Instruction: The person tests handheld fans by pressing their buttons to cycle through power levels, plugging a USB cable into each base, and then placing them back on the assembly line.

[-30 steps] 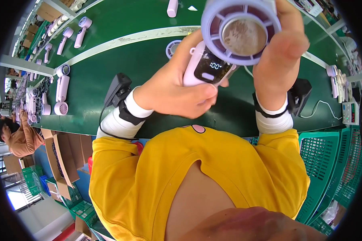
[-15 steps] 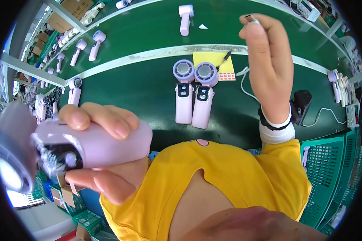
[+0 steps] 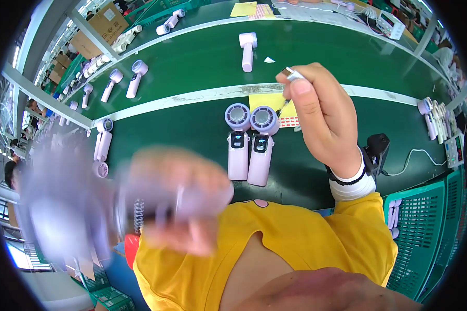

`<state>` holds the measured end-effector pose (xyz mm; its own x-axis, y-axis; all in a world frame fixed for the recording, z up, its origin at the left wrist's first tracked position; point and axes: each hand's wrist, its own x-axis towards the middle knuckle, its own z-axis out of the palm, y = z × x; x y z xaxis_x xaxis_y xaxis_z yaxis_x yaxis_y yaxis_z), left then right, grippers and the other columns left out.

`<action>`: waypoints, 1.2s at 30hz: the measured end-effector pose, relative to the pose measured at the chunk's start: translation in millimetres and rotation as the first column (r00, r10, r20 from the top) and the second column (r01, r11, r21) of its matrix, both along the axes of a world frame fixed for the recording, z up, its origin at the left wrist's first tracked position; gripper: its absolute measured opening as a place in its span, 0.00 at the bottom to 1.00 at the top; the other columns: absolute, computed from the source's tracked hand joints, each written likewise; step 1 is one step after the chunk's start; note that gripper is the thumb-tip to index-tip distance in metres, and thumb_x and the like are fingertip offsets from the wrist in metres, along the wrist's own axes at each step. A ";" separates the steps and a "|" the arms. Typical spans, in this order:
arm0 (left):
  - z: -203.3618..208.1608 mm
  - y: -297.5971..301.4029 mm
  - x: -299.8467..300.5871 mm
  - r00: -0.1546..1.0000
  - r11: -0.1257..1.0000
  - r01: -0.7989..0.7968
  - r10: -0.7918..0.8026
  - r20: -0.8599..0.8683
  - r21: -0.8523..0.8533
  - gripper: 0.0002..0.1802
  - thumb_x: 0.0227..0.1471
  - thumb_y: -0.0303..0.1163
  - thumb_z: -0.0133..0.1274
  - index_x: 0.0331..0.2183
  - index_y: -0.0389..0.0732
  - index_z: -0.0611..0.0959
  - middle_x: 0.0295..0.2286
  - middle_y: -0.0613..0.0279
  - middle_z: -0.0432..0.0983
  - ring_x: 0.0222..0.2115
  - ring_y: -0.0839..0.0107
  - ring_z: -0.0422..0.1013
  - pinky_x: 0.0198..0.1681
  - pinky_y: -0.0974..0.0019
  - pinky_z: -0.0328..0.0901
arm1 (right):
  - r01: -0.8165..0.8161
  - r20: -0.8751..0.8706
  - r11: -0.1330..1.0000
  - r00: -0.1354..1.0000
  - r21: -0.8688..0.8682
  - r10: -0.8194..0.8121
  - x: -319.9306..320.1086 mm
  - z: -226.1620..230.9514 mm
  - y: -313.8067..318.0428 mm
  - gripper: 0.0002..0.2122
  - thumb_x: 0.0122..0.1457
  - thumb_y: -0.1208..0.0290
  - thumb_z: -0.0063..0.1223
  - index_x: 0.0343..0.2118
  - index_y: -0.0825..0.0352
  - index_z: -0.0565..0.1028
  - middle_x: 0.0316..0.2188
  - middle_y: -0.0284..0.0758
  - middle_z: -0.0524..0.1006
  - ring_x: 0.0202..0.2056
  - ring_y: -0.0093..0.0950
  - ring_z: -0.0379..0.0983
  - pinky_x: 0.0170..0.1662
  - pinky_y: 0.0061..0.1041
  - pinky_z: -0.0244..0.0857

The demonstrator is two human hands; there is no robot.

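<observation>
My left hand (image 3: 174, 168), smeared by motion, is wrapped round the handle of a lilac handheld fan (image 3: 67, 207). The fan's round head points to the left, and its details are blurred. At the right, my raised right hand (image 3: 329, 119) pinches a USB plug (image 3: 294, 74) between thumb and fingers, its metal tip facing up and left. Between my hands, two more lilac handheld fans lie side by side on the dark green table, a left one (image 3: 237, 163) and a right one (image 3: 260, 166), both with lit displays. Beyond them a pen (image 3: 282, 109) rests on a yellow sheet (image 3: 259, 101).
A fan (image 3: 247, 57) and a white scrap (image 3: 269, 60) lie on the green belt (image 3: 192, 65) behind a pale rail. More fans (image 3: 136, 78) are at left. Green baskets (image 3: 417, 233) stand at right, near a small meter box (image 3: 454, 151). A black device (image 3: 377, 153) sits by my right wrist.
My left hand has swung to the right with the fan, now blurred. My right hand, still pinching the plug, has come lower and to the left. The view has tilted up slightly.
</observation>
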<state>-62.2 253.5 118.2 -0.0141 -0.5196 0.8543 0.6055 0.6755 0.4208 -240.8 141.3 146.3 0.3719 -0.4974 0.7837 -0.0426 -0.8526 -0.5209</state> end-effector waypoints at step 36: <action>0.4 -64.6 -6.5 0.782 0.899 -0.438 0.380 0.495 0.002 0.22 0.43 0.16 0.40 0.44 0.32 0.59 0.38 0.48 0.60 0.29 0.69 0.67 0.26 0.66 0.67 | -0.206 -0.160 0.933 0.952 0.295 0.261 12.0 -6.1 -2.8 0.13 0.59 0.65 0.40 0.20 0.67 0.67 0.15 0.30 0.72 0.17 0.26 0.65 0.22 0.21 0.57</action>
